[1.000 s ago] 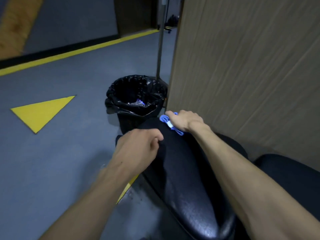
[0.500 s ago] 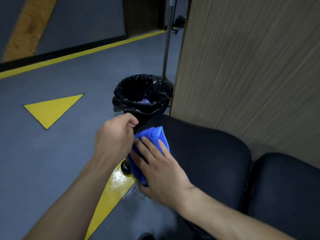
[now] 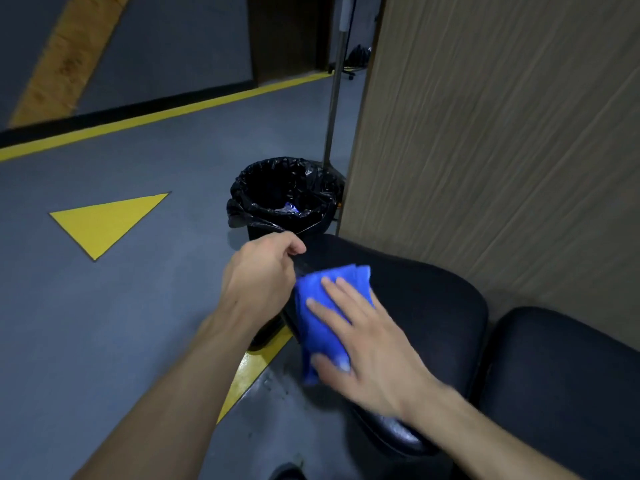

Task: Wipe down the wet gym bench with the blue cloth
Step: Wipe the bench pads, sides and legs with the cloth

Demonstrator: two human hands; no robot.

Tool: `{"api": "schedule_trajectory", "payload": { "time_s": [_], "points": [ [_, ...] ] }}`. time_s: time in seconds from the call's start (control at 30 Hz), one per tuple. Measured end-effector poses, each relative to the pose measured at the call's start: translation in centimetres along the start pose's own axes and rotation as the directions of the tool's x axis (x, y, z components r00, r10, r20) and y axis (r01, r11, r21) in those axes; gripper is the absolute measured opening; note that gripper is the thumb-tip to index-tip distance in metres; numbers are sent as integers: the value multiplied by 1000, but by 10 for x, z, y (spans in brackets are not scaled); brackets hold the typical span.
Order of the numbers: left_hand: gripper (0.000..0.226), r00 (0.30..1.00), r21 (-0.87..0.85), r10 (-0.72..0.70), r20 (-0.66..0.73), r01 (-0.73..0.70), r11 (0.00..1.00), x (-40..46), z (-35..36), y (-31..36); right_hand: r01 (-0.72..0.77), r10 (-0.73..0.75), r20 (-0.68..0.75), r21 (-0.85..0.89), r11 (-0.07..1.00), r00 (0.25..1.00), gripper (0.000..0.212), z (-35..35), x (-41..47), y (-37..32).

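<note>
The black padded gym bench (image 3: 426,299) runs from the centre to the lower right, with a second black pad (image 3: 561,375) beside it. A folded blue cloth (image 3: 329,306) lies over the bench's left front edge. My right hand (image 3: 367,344) presses flat on the cloth, fingers spread, thumb wrapped at its lower end. My left hand (image 3: 259,275) is loosely curled at the bench's left edge, touching the cloth's left side; what it grips is hidden.
A black bin with a bin liner (image 3: 287,199) stands just beyond the bench end. A wood-grain panel (image 3: 502,133) rises behind the bench, with a metal pole (image 3: 334,98) at its left. The grey floor has yellow markings (image 3: 104,223) and wet drops (image 3: 273,382).
My right hand came back from the far end of the bench with the cloth and now presses it on the near left edge, slid slightly right. My left hand stayed at the edge.
</note>
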State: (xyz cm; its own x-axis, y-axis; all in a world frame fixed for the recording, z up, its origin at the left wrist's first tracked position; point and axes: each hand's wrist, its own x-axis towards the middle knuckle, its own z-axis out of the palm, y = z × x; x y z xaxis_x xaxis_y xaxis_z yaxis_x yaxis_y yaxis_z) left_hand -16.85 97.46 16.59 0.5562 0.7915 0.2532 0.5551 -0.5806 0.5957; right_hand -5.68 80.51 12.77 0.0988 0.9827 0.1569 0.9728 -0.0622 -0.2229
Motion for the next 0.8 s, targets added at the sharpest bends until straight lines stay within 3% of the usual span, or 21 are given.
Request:
{"api": "schedule_trajectory", "payload": {
  "time_s": [0.07,0.13,0.2,0.27,0.3,0.37,0.43,0.5,0.6,0.7,0.73,0.8],
  "points": [
    [36,1000,7,12,27,-12,1000,1,5,4,36,-37,33,36,999,999,68,-11,-22,13],
    [36,999,10,9,45,-9,1000,1,7,10,-41,40,24,32,999,999,68,-17,-8,46],
    [37,998,17,21,53,-22,1000,0,7,13,-247,249,-28,62,967,968,71,-25,28,84],
    [37,998,19,23,55,-24,1000,0,7,16,-484,485,0,61,873,874,65,-25,60,107],
    [38,998,21,19,58,-21,1000,0,8,17,-523,523,2,28,852,853,63,-23,70,106],
    [38,997,33,22,67,-24,999,2,11,21,-432,431,-20,-49,901,902,68,-12,70,80],
    [38,996,47,29,80,-33,998,5,16,26,-199,196,-56,-56,978,979,73,-8,39,34],
    [37,994,56,48,100,-53,997,8,23,32,-4,4,-24,-1,1000,1000,68,-4,-6,2],
    [36,987,45,99,128,-105,993,7,32,41,47,-52,47,99,994,998,64,-22,-37,16],
    [36,980,37,142,140,-148,988,2,32,49,-172,173,-1,70,983,985,71,-38,-33,90],
    [36,980,37,146,139,-152,988,0,31,51,-307,310,-30,77,949,950,77,-46,-32,119],
    [35,979,40,153,135,-159,986,-3,28,52,-584,588,-4,110,804,809,80,-55,-32,159]
  ]
}}
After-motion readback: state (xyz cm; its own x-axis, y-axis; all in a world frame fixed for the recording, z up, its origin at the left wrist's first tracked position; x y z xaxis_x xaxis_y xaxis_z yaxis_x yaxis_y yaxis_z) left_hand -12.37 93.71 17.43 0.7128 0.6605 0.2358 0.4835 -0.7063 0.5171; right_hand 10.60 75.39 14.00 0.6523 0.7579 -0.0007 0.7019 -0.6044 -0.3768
